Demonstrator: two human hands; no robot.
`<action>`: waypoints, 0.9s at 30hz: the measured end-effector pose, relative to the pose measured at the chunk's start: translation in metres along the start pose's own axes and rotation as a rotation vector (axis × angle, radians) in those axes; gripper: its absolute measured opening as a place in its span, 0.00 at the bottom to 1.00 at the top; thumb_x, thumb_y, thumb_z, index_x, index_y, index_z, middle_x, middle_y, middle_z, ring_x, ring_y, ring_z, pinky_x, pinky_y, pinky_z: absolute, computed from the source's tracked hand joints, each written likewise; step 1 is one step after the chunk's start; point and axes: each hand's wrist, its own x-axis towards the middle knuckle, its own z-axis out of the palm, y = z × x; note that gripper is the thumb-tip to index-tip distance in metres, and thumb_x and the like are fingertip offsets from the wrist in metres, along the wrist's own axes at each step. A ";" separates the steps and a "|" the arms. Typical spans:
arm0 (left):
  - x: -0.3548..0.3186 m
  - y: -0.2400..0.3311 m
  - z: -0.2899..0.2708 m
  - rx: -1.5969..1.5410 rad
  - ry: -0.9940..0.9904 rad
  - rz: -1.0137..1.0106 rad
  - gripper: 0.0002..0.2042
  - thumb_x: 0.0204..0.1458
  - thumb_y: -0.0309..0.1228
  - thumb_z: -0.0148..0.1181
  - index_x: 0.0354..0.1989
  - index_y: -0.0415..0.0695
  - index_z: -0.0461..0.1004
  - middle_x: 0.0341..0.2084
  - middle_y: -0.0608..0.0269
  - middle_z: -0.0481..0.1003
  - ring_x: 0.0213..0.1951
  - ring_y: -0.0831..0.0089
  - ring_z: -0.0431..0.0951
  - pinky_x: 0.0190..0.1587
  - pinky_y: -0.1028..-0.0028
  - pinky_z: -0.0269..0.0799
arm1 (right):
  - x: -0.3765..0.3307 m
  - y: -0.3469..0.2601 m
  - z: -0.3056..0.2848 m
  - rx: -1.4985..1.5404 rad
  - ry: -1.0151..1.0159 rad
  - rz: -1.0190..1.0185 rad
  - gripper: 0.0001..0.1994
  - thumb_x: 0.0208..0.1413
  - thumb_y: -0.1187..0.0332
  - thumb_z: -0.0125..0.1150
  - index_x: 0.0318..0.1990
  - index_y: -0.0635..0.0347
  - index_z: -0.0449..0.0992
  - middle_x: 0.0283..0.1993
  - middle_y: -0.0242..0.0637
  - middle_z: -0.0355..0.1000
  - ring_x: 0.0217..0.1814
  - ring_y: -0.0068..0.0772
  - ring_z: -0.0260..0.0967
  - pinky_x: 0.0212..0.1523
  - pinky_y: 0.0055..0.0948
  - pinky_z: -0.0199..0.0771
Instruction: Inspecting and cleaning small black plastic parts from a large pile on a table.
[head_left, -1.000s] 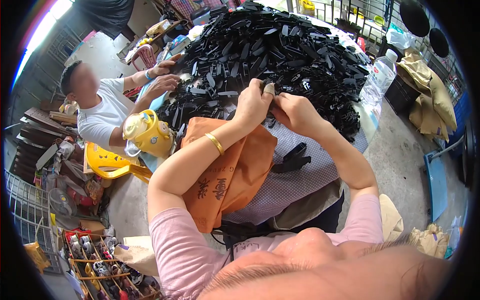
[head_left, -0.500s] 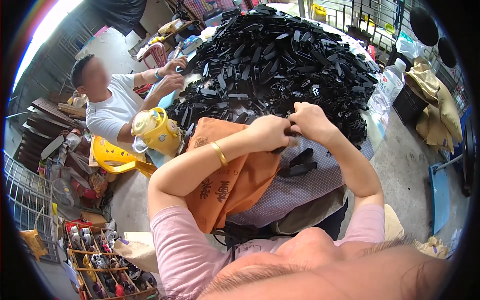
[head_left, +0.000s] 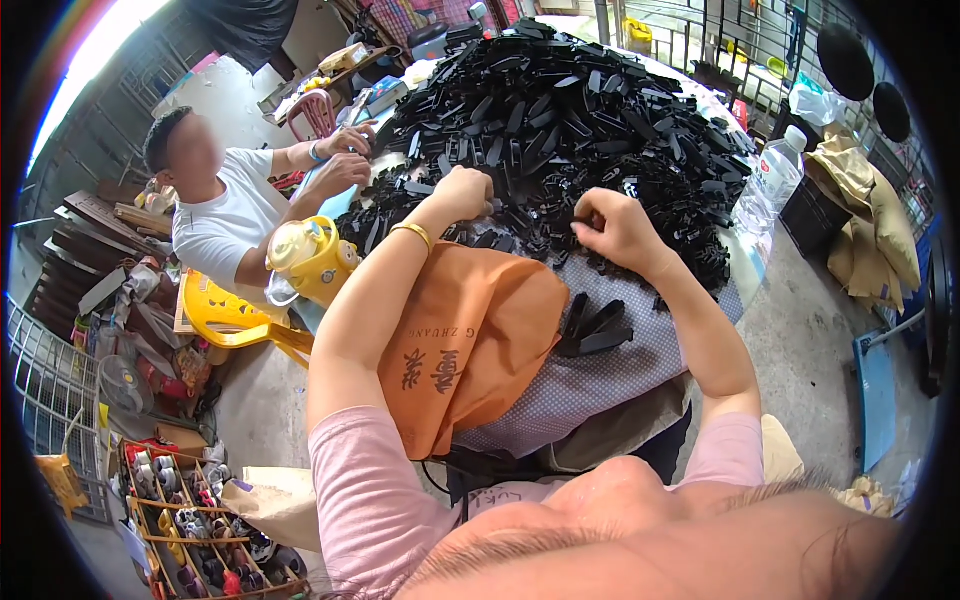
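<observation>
A large heap of black plastic parts point(head_left: 540, 110), long flat pieces and small clip-like bits, covers the round table. My left hand point(head_left: 465, 193) reaches to the near left edge of the heap, fingers curled down; what they hold, if anything, is hidden. Over the small parts on the right, my right hand point(head_left: 618, 228) hovers with bent fingers and the thumb apart from them, nothing visible between. Several long black pieces point(head_left: 600, 330) lie together on the dotted cloth point(head_left: 540, 400) before me. Beside them an orange bag point(head_left: 470, 340) is spread under my left forearm.
Across to the left, a person in a white shirt point(head_left: 230, 200) has both hands at the table's edge. A yellow cup point(head_left: 310, 262) stands near my left forearm, by a yellow chair point(head_left: 225, 315). A clear plastic bottle point(head_left: 775, 175) is at the right edge.
My hands were together above the cloth and have parted. The left moved forward and left to the heap, the right slightly forward. The long black pieces on the cloth now lie differently.
</observation>
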 end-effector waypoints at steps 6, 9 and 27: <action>-0.004 0.030 -0.018 -0.937 0.019 -0.211 0.14 0.50 0.35 0.59 0.39 0.38 0.68 0.25 0.62 0.73 0.27 0.78 0.71 0.29 0.77 0.69 | 0.005 0.009 0.006 0.574 0.139 0.163 0.10 0.51 0.77 0.58 0.43 0.64 0.72 0.31 0.28 0.70 0.27 0.15 0.65 0.30 0.15 0.69; -0.019 0.065 -0.031 -1.635 -0.048 -0.234 0.11 0.56 0.34 0.51 0.43 0.43 0.69 0.28 0.65 0.71 0.24 0.79 0.70 0.25 0.82 0.67 | 0.004 0.002 0.001 0.774 0.152 0.255 0.10 0.53 0.75 0.57 0.43 0.66 0.73 0.31 0.29 0.71 0.26 0.15 0.67 0.30 0.16 0.70; -0.022 0.083 -0.003 -1.985 0.004 0.201 0.16 0.55 0.32 0.54 0.51 0.44 0.65 0.41 0.63 0.72 0.44 0.73 0.73 0.48 0.69 0.71 | -0.001 -0.006 0.010 0.404 0.345 0.038 0.09 0.51 0.74 0.61 0.39 0.67 0.75 0.31 0.29 0.72 0.30 0.16 0.67 0.31 0.16 0.70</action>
